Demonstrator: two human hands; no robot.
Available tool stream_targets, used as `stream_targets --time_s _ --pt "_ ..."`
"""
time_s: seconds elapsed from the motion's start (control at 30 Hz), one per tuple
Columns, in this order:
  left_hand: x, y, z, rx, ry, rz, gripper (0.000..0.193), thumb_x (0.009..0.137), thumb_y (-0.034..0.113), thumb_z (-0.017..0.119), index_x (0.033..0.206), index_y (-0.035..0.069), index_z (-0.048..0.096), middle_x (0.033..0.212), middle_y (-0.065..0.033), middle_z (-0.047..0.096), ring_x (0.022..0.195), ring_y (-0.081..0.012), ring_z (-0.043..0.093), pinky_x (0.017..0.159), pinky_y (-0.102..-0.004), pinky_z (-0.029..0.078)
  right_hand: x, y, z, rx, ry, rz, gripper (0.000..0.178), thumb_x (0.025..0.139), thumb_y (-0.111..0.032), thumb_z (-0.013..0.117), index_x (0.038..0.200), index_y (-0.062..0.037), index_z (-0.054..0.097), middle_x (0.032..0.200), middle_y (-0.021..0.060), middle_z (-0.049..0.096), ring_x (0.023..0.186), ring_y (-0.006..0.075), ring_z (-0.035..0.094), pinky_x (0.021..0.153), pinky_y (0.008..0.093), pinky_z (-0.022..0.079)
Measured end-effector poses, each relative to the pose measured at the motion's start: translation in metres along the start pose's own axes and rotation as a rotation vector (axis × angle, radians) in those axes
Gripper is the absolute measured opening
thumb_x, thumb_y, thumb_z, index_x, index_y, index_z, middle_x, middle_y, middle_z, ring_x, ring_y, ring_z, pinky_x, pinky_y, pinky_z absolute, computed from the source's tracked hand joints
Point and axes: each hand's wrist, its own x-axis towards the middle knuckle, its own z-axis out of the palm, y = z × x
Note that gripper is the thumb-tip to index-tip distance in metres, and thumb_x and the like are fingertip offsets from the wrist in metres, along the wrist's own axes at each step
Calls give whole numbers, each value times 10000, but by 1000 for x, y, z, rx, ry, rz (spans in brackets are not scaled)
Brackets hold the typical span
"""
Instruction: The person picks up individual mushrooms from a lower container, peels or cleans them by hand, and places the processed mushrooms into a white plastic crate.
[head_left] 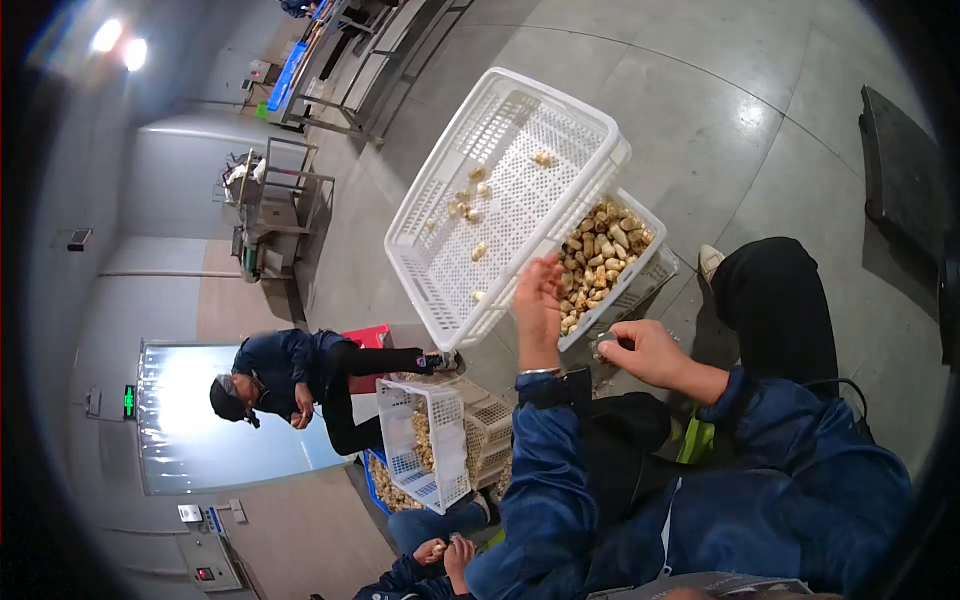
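My left hand (540,305) is raised at the near edge of a large white perforated basket (500,85); its fingers are partly stretched out and I see nothing held in them. A few pale, stubby, mushroom-like pieces (465,205) lie scattered on that basket's floor. Partly under it stands a lower crate (645,270), heaped with brown-and-white pieces (600,250) of the same sort. To the right of my left hand, my right hand (650,352) is closed, thumb and fingers pinched round a small dark object (604,345) whose kind I cannot make out.
A seated person (285,370) in dark clothes works at the left. Another person's hands (445,552) show at the lower edge, near a tilted white basket (450,440) and a blue crate (380,485). A dark flat panel (900,170) lies at the right; steel tables (350,90) stand far off.
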Motion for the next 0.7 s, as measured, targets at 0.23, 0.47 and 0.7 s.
stream_targets --time_s 0.23,0.47,0.7 --pt "87 -115 3 1773 2 215 310 777 282 684 950 29 637 954 -182 637 976 -376 598 849 -428 485 -1 -18 0 209 63 2 213 859 -198 622 821 9 659 648 93 606 580 159 553 572 319 448" --pt "93 -111 4 1591 20 -5 384 769 241 735 1071 30 626 1020 -172 643 992 -319 621 799 -425 531 -2 -21 -7 166 62 6 195 856 -182 629 831 9 654 695 93 621 612 132 556 586 302 449" --pt "0 -56 -23 -66 -13 -216 361 959 175 468 1286 21 476 1043 -85 608 886 -186 599 726 -306 490 -1 -19 -3 33 76 -87 216 857 -174 621 800 33 601 655 92 547 578 130 504 540 313 411"
